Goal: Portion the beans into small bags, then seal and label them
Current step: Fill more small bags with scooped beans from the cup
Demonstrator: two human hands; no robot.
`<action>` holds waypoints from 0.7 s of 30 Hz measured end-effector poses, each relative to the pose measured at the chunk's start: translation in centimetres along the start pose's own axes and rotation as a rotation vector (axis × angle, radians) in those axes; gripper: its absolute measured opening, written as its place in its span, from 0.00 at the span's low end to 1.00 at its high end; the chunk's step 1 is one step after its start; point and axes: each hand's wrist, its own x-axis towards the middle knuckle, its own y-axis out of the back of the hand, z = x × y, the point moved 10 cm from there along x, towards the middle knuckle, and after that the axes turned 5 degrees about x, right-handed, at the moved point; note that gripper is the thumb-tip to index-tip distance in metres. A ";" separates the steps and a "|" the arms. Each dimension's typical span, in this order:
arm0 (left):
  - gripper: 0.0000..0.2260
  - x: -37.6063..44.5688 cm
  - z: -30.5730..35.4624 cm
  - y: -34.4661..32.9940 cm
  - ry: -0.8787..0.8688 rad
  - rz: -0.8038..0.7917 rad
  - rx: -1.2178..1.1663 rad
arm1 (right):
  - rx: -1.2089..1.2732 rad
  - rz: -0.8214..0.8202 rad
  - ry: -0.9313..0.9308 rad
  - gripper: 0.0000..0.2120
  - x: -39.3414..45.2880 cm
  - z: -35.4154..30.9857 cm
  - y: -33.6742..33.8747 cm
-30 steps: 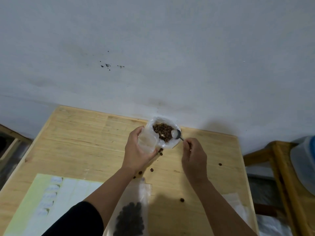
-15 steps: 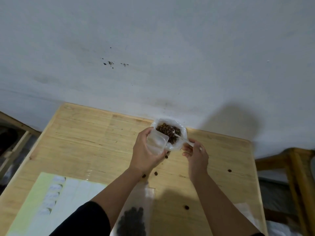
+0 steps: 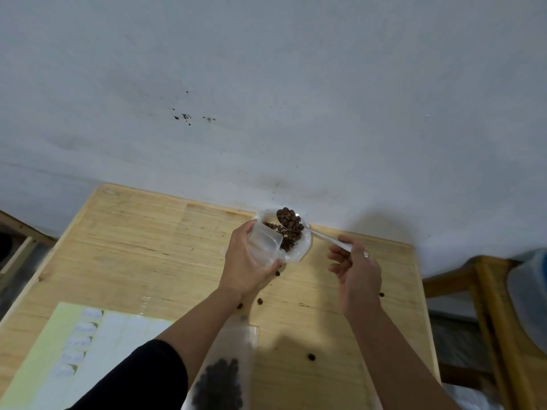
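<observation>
Blurring filled bag [image 3: 220, 383], cropped label sheet [image 3: 59, 362]

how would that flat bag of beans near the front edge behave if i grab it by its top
The flat bag of beans would probably flop: its film looks thin and clear. The dark beans sit low, so it would likely hang bottom-heavy. If the top is unsealed, which I cannot tell, tipping could spill beans that roll like the loose beans on the table.

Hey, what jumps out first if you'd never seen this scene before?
At the table's far edge, the right hand lifts a spoon heaped with beans above an open bag of beans, while the left hand holds a small clear bag beside it. Nearer, a filled bag lies flat, with a label sheet at left.
</observation>
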 end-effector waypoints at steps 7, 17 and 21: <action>0.43 0.3 0.1 0.1 0.008 0.011 0.033 | -0.300 -0.167 0.227 0.14 -2.9 -2.7 -2.9; 0.43 -0.1 -0.4 0.4 0.025 0.014 -0.014 | -0.685 -0.032 0.580 0.10 -2.4 -2.9 -2.0; 0.42 -0.1 -0.6 0.4 0.035 0.012 -0.021 | -0.673 0.028 0.385 0.12 -0.4 1.3 -0.1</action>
